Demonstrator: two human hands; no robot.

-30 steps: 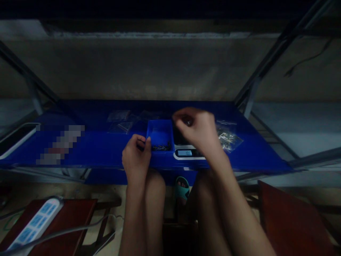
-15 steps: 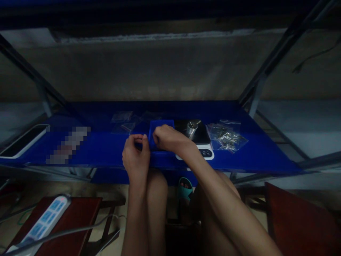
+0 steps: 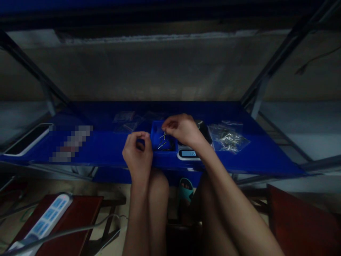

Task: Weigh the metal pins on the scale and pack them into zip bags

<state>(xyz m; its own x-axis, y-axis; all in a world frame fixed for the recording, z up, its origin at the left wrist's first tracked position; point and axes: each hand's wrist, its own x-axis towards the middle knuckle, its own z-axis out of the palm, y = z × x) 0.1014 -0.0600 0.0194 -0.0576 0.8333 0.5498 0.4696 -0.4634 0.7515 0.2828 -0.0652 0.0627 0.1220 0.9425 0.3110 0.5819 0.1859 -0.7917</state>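
Observation:
Small metal pieces (image 3: 162, 145) lie in a blue tray (image 3: 155, 127) on the blue table. Over the tray's right side, my right hand (image 3: 181, 128) pinches a thin metal piece (image 3: 163, 136) between its fingertips. My left hand (image 3: 138, 147) is at the tray's left edge, thumb and forefinger closed together; anything between them is too small to make out. Right of the tray is a digital scale (image 3: 186, 154) with a lit display, its top partly hidden by my right hand and forearm. Clear bags with many metal pieces (image 3: 229, 139) lie to its right.
Flat clear bags (image 3: 125, 117) lie behind my left hand. A white-edged dark device (image 3: 28, 139) rests at the table's far left. Metal posts (image 3: 262, 87) frame the table. Below left, a power strip (image 3: 48, 217) sits on a red-brown stool.
My right hand has risen from inside the tray and moved right, now with a thin metal piece in its fingertips. The scale's display has come into view. My left hand has barely moved.

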